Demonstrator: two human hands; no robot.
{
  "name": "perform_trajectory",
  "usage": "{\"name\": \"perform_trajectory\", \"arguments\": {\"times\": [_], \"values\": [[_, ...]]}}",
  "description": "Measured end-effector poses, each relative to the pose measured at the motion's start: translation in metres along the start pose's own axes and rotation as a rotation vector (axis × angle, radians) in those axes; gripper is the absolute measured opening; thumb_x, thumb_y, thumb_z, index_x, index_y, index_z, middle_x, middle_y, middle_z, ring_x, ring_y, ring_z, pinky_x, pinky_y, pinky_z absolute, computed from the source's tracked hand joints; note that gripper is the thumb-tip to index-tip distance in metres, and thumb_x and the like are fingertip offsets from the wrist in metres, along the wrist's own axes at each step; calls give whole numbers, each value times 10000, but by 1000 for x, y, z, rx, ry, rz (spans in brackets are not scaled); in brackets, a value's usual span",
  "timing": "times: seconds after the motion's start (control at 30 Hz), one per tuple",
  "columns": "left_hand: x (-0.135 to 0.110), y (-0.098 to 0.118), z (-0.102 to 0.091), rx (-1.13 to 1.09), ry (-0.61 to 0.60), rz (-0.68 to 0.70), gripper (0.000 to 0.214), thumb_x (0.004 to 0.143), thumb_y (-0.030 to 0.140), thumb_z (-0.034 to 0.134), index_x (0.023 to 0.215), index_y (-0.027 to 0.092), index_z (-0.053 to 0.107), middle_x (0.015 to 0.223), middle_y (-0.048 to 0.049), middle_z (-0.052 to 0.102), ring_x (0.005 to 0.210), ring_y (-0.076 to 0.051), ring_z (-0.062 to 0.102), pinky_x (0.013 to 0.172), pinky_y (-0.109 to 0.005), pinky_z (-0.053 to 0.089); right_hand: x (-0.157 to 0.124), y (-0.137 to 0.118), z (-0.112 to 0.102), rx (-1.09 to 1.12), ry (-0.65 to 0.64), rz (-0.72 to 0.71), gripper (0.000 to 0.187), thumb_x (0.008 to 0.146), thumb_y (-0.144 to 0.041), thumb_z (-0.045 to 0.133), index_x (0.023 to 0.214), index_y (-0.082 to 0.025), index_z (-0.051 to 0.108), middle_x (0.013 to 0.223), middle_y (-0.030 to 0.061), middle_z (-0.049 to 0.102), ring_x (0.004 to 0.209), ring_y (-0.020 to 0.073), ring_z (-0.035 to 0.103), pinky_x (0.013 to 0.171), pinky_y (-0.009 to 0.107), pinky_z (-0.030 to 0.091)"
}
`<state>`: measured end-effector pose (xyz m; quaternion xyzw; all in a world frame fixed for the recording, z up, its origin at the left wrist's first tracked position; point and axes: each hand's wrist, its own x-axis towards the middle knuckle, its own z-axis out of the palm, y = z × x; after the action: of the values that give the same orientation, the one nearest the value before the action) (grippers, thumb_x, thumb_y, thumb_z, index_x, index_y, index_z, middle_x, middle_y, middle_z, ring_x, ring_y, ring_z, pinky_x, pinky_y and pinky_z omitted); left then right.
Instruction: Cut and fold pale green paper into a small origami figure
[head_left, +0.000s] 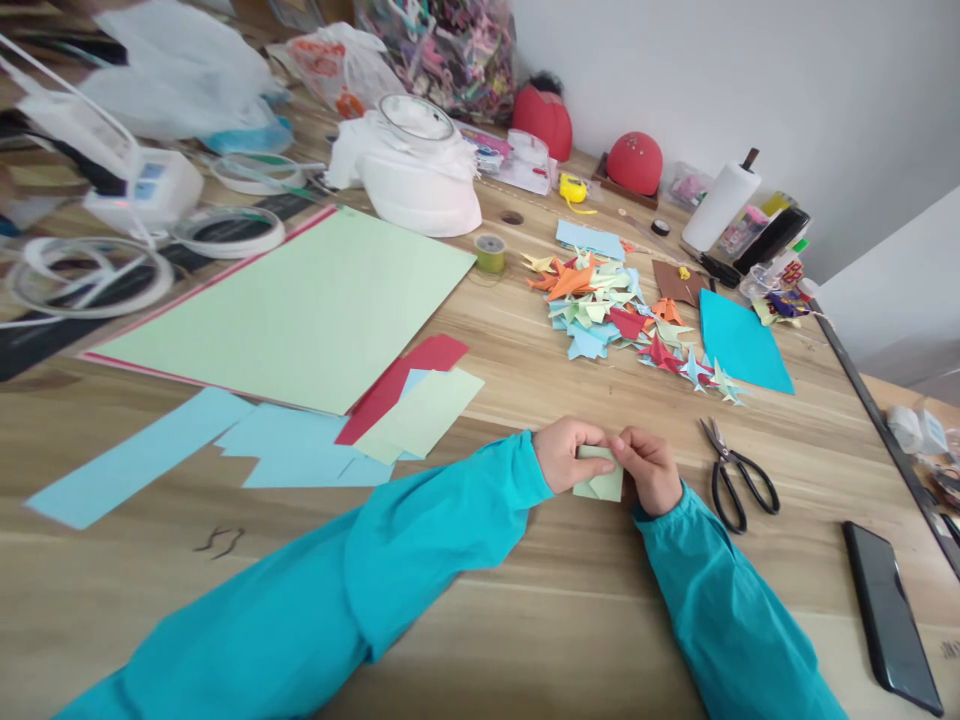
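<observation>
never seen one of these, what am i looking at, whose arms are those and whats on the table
No machine here: one camera sits on a person's head and looks down at their own two arms in teal sleeves. The left hand and right hand together pinch a small folded pale green paper over the wooden table. Right of them lie black scissors and a dark phone. Farther back sit a pile of folded paper shapes and a teal sheet; to the left, a large pale green sheet and light blue strips.
</observation>
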<state>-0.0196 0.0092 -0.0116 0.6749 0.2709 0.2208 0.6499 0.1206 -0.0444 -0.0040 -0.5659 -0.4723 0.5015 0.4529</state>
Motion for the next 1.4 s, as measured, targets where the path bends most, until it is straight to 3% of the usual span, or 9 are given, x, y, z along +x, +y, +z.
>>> {"name": "perform_trajectory", "arguments": {"times": [0.17,0.4,0.5,0.63,0.8,0.97,1.23,1.4], "values": [[0,-1,0,6,16,17,220,659,298,584,715,91,636,607,-29,632,531,-108,544,478,-188,398,0,0,1,29,32,17,393,701,-502,574,518,-168,478,351,-52,433,293,63,354,285,189,232],[2,-1,-1,-19,20,-25,205,641,293,595,665,90,611,517,7,561,462,-78,473,431,-175,361,1,2,-2,-52,50,-79,459,776,-536,447,512,-161,473,386,-37,418,352,66,354,334,198,262],[1,0,1,-12,61,-11,195,635,276,604,703,97,634,559,4,588,511,-92,498,477,-185,390,2,3,-2,-68,34,-124,429,719,-542,525,521,-166,465,410,-47,408,377,63,349,356,197,270],[-1,2,3,25,97,40,207,640,248,596,776,107,666,696,-21,654,634,-127,555,574,-205,426,1,3,0,-55,2,-56,404,699,-519,566,516,-182,437,379,-57,407,326,62,340,314,196,236],[-1,5,3,-57,94,-31,240,623,253,614,802,96,650,585,8,597,525,-96,507,485,-188,402,2,5,1,20,47,-80,388,712,-493,569,524,-180,437,396,-61,395,351,58,326,338,194,243],[2,4,4,-211,114,-61,303,541,219,681,806,87,618,618,0,588,562,-107,534,551,-222,446,6,10,-2,118,116,-117,363,720,-441,588,534,-175,426,453,-62,387,407,56,314,393,197,261],[3,4,3,-139,127,-64,215,552,198,681,728,92,616,504,37,517,468,-71,462,441,-178,366,3,5,0,-34,78,-117,382,675,-472,620,510,-178,442,391,-64,388,363,57,315,359,204,239],[3,4,4,-263,111,-67,271,527,166,697,773,95,610,574,21,578,537,-95,535,522,-204,437,2,4,-1,-2,55,-73,393,730,-482,558,504,-179,450,377,-50,436,320,64,372,305,198,259]]}}
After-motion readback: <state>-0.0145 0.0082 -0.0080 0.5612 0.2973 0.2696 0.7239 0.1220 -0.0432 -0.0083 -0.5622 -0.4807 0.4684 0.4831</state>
